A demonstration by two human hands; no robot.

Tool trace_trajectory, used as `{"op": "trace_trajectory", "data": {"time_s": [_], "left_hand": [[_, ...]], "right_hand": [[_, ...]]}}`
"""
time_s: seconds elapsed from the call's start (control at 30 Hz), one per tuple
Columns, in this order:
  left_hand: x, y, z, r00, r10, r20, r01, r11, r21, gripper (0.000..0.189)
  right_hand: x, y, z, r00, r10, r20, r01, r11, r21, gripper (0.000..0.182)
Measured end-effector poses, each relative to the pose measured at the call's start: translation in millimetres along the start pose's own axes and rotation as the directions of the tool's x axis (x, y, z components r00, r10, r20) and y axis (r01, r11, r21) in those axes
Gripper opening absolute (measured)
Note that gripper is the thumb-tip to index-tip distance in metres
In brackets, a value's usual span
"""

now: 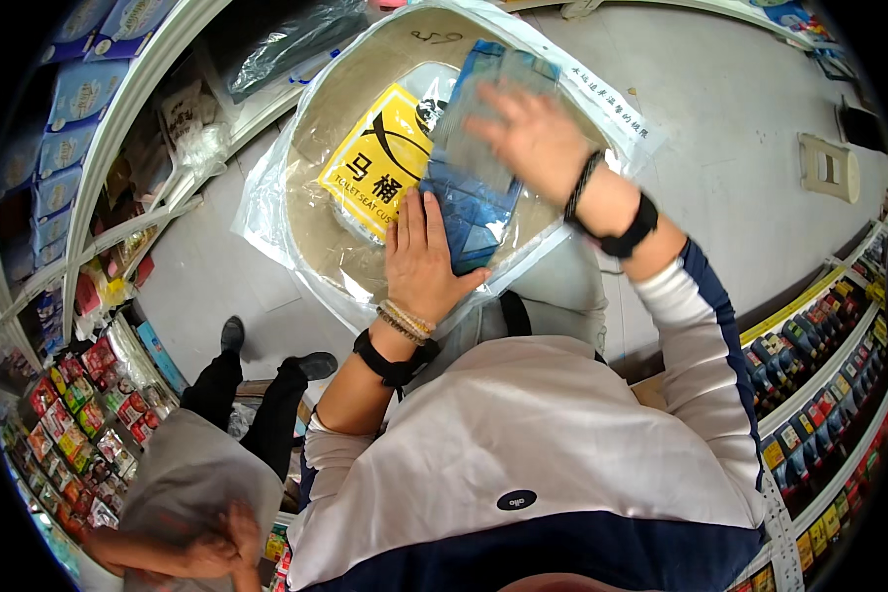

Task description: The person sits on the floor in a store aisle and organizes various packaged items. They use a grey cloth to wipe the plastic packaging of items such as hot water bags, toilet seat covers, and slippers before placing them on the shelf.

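Note:
A large clear plastic package (325,255) lies across my lap, with a beige, rounded piece inside it. On it is a yellow printed label (377,152), which marks a toilet seat cushion. A folded blue patterned textile (473,229) lies lengthwise beside the label. Over the textile's upper part is a grey, finely striped piece (477,144), blurred. My left hand (419,255) rests flat on the package, its fingertips at the edge of label and textile. Above the grey piece my right hand (536,137) is motion-blurred, fingers apart; whether it touches the piece is unclear.
Shelves with blue packs (81,96) rise on the left, above hanging small packets (81,414). Another person (192,473) stands at lower left, hands together. Bottles line a shelf (814,355) on the right. A beige plastic stool (829,169) is on the grey floor (703,111).

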State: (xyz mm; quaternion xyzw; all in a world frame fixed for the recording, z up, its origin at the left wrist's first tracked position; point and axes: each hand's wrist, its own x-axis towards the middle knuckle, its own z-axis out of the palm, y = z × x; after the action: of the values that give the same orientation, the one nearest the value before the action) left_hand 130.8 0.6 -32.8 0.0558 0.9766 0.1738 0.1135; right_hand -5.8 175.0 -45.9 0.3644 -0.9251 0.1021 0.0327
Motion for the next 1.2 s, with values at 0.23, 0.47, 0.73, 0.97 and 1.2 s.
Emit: {"op": "trace_trajectory", "data": {"time_s": [0.23,0.47,0.73,0.97,1.2], "left_hand": [[2.4,1.9,-2.1,1.0,-0.01,0.002,0.01,1.0,-0.007,0.113],[2.8,-5.3,-18.7,0.998,0.041,0.04,-0.041,0.999,0.001,0.108],[8.8,-45.9,-47.8,0.99,0.068,0.125,-0.066,0.998,-0.02,0.105],[11.4,-76.1,-49.8,0.997,-0.026,0.079,0.031,0.997,-0.066,0.109],[10.3,-96.9,-53.3,1.0,-0.005,0.001,0.005,0.94,-0.342,0.107]], "right_hand": [[2.1,2.2,1.4,1.0,-0.014,0.019,0.013,0.999,0.033,0.036],[-29.1,-26.1,-24.1,0.988,-0.134,0.077,0.123,0.984,0.126,0.033],[-40.1,-11.9,-42.1,0.983,0.105,0.149,-0.156,0.905,0.396,0.034],[-38.1,-31.4,-54.3,0.902,0.113,0.416,-0.338,0.784,0.521,0.013],[-21.0,-43.0,-34.5,0.855,0.117,0.505,-0.381,0.802,0.46,0.018]]}}
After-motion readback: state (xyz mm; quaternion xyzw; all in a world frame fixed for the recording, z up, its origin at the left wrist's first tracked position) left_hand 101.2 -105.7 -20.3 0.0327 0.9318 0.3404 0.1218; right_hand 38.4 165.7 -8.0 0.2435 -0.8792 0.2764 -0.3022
